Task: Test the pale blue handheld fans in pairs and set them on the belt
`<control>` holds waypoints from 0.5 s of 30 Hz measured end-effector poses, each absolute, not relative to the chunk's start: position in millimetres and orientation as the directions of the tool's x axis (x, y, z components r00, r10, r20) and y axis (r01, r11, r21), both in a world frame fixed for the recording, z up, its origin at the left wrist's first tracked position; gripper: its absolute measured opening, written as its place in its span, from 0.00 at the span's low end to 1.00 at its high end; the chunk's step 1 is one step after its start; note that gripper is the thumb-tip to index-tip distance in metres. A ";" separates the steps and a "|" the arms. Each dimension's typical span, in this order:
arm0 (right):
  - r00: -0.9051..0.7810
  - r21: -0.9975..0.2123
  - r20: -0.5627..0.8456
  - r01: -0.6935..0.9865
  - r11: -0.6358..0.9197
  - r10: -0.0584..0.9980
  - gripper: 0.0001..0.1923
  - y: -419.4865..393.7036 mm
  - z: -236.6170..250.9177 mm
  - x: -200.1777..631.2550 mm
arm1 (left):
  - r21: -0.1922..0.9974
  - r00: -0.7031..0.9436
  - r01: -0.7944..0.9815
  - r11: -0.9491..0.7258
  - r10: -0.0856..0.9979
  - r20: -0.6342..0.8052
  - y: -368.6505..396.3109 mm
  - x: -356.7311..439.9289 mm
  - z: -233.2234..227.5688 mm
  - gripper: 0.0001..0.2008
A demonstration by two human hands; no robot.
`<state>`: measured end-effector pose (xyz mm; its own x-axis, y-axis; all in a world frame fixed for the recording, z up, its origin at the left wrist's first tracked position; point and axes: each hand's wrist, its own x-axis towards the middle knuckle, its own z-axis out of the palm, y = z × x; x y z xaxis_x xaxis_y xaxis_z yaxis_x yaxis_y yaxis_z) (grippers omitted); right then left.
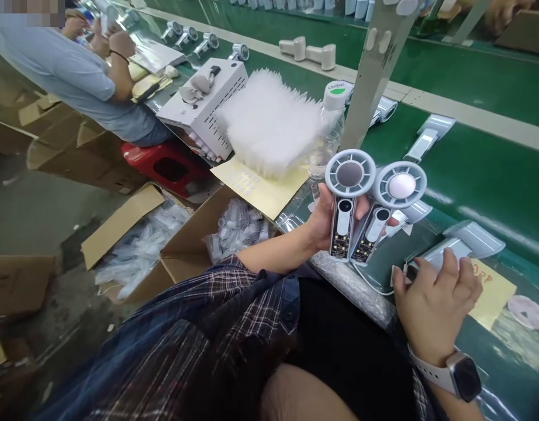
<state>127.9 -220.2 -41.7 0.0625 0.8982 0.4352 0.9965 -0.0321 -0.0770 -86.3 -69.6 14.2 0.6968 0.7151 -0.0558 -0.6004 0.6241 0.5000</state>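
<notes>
My left hand [321, 225] is closed around two pale blue handheld fans, side by side with their round heads up. The left fan [343, 219] and the right fan [377, 225] each show a round dark spot and a small circuit board with yellow parts in the handle. My right hand [438, 298], a watch on its wrist, is open with fingers spread at the bench edge. Its fingertips are over the handle of another fan [475, 240] lying on the bench; contact is unclear. A white cable [372, 283] runs toward its thumb, near a small white plug.
A white fluffy pad [273, 123] lies on yellow paper [269, 196], beside a clear bottle [333, 114] and a white vented box [208, 108]. A metal post [375, 70] rises behind. Cartons [186, 245] of bagged parts stand left. A co-worker [72, 70] sits farther off.
</notes>
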 end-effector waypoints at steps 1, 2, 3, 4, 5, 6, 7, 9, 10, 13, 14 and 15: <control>0.059 -0.066 0.421 0.997 -0.034 0.905 0.13 -224.1 -42.6 128.0 | 0.505 0.699 -0.592 0.628 0.712 -0.066 -68.4 -83.7 16.1 0.50; 0.050 -0.057 0.411 0.998 -0.029 0.910 0.11 -227.6 -44.4 128.5 | 0.519 0.701 -0.582 0.626 0.709 -0.069 -67.4 -81.0 17.5 0.49; 0.042 -0.052 0.404 0.998 -0.023 0.914 0.10 -230.6 -46.8 129.5 | 0.535 0.699 -0.577 0.617 0.712 -0.067 -66.8 -78.3 18.6 0.49; 0.040 -0.057 0.401 0.998 -0.019 0.915 0.10 -233.1 -49.2 130.5 | 0.548 0.698 -0.574 0.608 0.714 -0.061 -66.5 -75.7 19.4 0.49; 0.049 -0.078 0.400 0.997 -0.019 0.915 0.10 -235.0 -51.0 131.4 | 0.556 0.698 -0.573 0.603 0.714 -0.055 -66.5 -73.3 20.0 0.48; 0.071 -0.124 0.404 0.992 -0.022 0.912 0.11 -236.3 -51.6 131.9 | 0.556 0.699 -0.574 0.601 0.714 -0.051 -66.8 -71.0 20.5 0.48; 0.100 -0.200 0.406 0.980 -0.019 0.909 0.13 -237.3 -50.4 131.9 | 0.548 0.700 -0.576 0.606 0.712 -0.051 -67.4 -69.1 21.2 0.48; 0.191 -0.447 0.343 0.894 -0.019 0.920 0.17 -237.9 -41.6 130.0 | 0.516 0.708 -0.581 0.630 0.703 -0.061 -68.7 -65.7 23.3 0.48; 0.232 -0.593 0.261 0.804 -0.034 0.937 0.19 -237.4 -34.1 127.9 | 0.500 0.719 -0.575 0.647 0.692 -0.067 -69.4 -64.2 24.9 0.48; 0.142 -0.878 -0.079 0.459 -0.137 0.987 0.23 -230.9 -5.0 117.9 | 0.489 0.732 -0.563 0.667 0.677 -0.081 -71.5 -58.0 31.3 0.49; 0.077 -0.908 -0.142 0.387 -0.161 0.987 0.23 -227.1 4.4 113.5 | 0.493 0.725 -0.566 0.661 0.684 -0.085 -72.2 -55.1 33.8 0.49; 0.030 -0.924 -0.156 0.349 -0.157 0.987 0.22 -222.8 12.5 108.9 | 0.496 0.710 -0.576 0.650 0.698 -0.091 -72.9 -51.9 36.2 0.48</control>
